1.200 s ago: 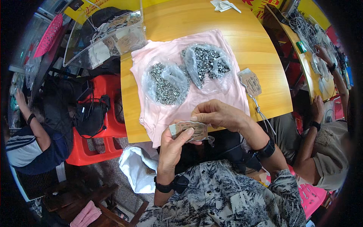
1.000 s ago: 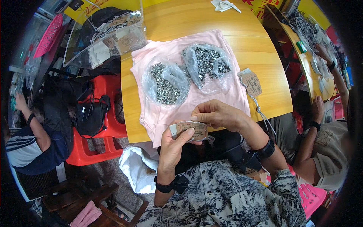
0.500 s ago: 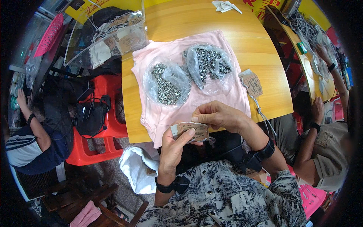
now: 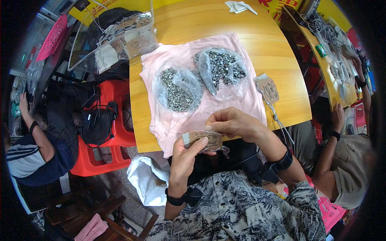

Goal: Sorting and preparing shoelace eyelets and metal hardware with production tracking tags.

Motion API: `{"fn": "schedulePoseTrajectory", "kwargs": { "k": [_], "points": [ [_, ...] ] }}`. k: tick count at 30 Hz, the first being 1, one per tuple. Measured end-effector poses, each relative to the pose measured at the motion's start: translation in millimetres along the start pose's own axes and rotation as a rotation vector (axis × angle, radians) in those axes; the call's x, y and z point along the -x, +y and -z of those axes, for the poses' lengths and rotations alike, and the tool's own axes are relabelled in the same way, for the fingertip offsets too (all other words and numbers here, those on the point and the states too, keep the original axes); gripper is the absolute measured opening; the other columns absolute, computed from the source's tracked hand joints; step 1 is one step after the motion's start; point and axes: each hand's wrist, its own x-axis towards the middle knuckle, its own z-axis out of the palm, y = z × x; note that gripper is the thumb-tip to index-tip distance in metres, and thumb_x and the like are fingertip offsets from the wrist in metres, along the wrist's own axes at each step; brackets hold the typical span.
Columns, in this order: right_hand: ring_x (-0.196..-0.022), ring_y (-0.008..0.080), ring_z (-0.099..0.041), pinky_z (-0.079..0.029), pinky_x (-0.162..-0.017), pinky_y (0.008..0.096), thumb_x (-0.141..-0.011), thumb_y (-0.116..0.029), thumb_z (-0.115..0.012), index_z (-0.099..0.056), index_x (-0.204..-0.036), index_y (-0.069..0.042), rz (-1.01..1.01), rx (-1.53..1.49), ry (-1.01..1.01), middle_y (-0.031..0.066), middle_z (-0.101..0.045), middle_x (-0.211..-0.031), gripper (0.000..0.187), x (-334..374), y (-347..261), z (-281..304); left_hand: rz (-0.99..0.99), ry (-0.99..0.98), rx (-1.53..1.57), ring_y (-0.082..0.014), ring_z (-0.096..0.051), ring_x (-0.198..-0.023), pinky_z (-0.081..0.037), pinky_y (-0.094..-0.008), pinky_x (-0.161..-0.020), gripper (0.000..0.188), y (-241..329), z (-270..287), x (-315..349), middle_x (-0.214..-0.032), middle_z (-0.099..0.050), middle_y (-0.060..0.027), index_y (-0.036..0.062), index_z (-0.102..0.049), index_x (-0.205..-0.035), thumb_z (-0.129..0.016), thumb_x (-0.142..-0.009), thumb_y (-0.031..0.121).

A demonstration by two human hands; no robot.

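Observation:
My left hand (image 4: 181, 160) is closed round a brown printed cardboard tag (image 4: 212, 140) with a pale scalloped edge, its thumb lying across the face. My right hand (image 4: 237, 123) pinches at the tag's upper edge; whatever sits between thumb and finger is too small to make out. Beyond both hands, a pink cloth (image 4: 159, 125) carries two clear plastic bags. Small ring-like metal pieces (image 4: 173, 89) fill the left one, and shiny small metal pieces (image 4: 222, 69) fill the right one. Beside the cloth lies a similar tag (image 4: 267, 89) with a grey cord (image 4: 277, 119) hanging over the table edge.
At the far left, a clear plastic bin (image 4: 114, 54) holds tags and cords. A red stool (image 4: 105, 138) stands left of the wooden table (image 4: 277, 52), near a white sack (image 4: 145, 180). A folded white paper (image 4: 240, 7) lies at the back. Other people work at both sides.
My hands stay almost in place over the tag, with only a slight shift to the right. The person at the right has moved one arm outward.

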Motion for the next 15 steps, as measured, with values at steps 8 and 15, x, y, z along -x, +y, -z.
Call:
{"fn": "schedulePoseTrajectory", "kwargs": {
  "k": [8, 15],
  "points": [
    [-0.066, 0.0061, -0.057, -0.043, -0.054, 0.0180, -0.089, -0.023, -0.065, -0.065, -0.095, -0.004, 0.006, -0.048, -0.018, -0.0003, -0.064, -0.082, 0.020, 0.5, 3.7, 2.2, -0.014, -0.019, -0.024, -0.0188, -0.067, -0.079, -0.058, -0.0302, -0.065, 0.016, 0.0, 3.3, 0.3, -0.092, -0.066, -0.0111, -0.0031, -0.059, -0.102, -0.060, -0.090, 0.008],
    [-0.067, 0.0063, -0.059, -0.045, -0.055, 0.0181, -0.089, -0.023, -0.065, -0.066, -0.095, -0.004, -0.028, -0.058, -0.023, -0.0001, -0.065, -0.083, 0.020, -0.1, 5.8, 4.8, -0.016, -0.041, -0.045, -0.0174, -0.067, -0.080, -0.058, -0.0287, -0.065, 0.017, -1.8, 2.8, -1.0, -0.092, -0.066, -0.0107, -0.0022, -0.059, -0.102, -0.061, -0.090, 0.010]
  ]
}}
